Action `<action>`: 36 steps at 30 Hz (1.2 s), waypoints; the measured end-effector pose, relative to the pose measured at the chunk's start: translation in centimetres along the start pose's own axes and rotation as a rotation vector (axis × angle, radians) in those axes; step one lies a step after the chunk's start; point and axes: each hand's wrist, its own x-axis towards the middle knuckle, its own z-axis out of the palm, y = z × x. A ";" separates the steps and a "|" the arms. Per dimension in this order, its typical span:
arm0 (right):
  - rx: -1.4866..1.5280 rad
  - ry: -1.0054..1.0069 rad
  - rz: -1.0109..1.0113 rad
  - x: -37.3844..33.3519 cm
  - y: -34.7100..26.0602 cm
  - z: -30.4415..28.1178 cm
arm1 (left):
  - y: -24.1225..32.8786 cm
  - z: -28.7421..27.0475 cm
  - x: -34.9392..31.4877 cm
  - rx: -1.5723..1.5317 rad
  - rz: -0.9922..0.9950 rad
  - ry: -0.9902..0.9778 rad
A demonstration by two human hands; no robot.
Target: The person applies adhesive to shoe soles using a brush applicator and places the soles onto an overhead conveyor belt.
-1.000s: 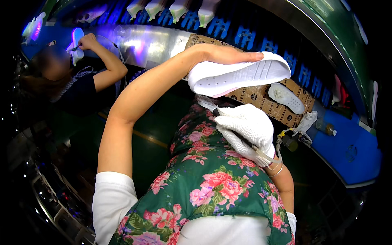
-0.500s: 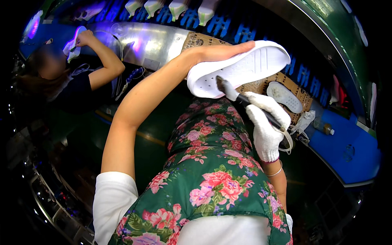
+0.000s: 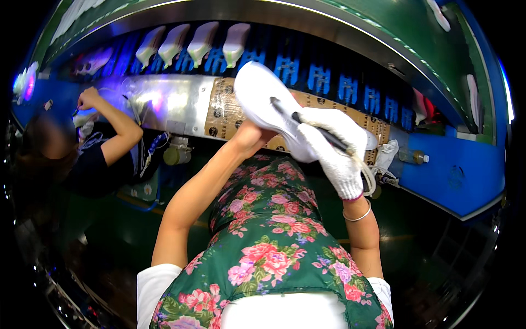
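Observation:
A white shoe sole (image 3: pixel 257 93) is held tilted over the bench, its rounded end pointing up and away. My left hand (image 3: pixel 251 137) is closed on its lower left side; the fingers are partly hidden behind it. My right hand (image 3: pixel 335 151), in a white knitted glove, is closed around a brush (image 3: pixel 329 138) with a dark handle and a pale cord or tube trailing from its back end. The brush's dark tip lies over the inside of the sole; motion blur hides whether it touches. Behind the glove, a second pale sole (image 3: pixel 372 140) partly shows on the cardboard.
Brown cardboard (image 3: pixel 220 107) covers part of the metal bench (image 3: pixel 189 90). Beyond runs a row of blue clamps (image 3: pixel 287 71), with several white shoe pieces (image 3: pixel 203 45) at left. A bottle (image 3: pixel 414 157) and crumpled white cloth (image 3: pixel 386 152) lie right. A co-worker's arm (image 3: pixel 118 129) is at left.
The sole has swung upright and moved left, and my left hand has shifted from its far edge to its lower left side. The brush moved with it. The head view has also shifted.

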 end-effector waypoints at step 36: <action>-0.206 0.140 -0.428 0.9 -5.2 3.0 | -3.9 3.5 -4.6 -0.553 0.005 0.153</action>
